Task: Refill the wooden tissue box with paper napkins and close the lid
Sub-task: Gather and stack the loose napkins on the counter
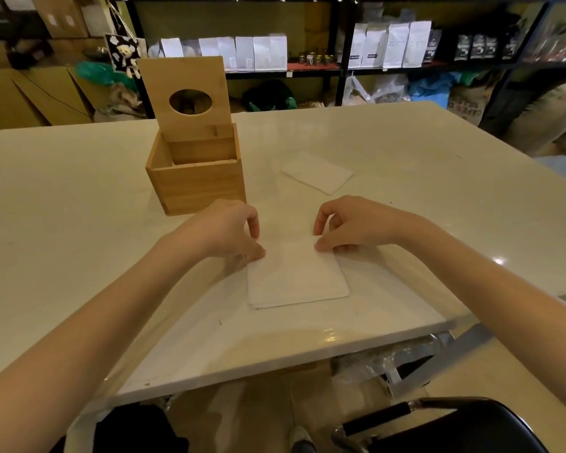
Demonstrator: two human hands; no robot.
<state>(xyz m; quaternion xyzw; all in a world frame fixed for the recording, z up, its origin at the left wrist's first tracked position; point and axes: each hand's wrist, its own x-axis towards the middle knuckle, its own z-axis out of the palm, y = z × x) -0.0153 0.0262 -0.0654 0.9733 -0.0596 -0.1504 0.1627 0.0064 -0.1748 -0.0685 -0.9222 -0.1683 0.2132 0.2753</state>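
Head view: the napkin stack [296, 276] lies flat on the tabletop [79, 256], at 5 o'clock from the open wooden tissue box [196, 188]. Judged light, limp and easily fanned; grip both far corners. Your left hand [224, 228] and right hand [353, 223] pinch those corners, wrists low.

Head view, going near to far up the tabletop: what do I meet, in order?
Napkin stack → both hands, left hand and right hand, side by side at its far edge → loose napkin → upright lid of the wooden box.
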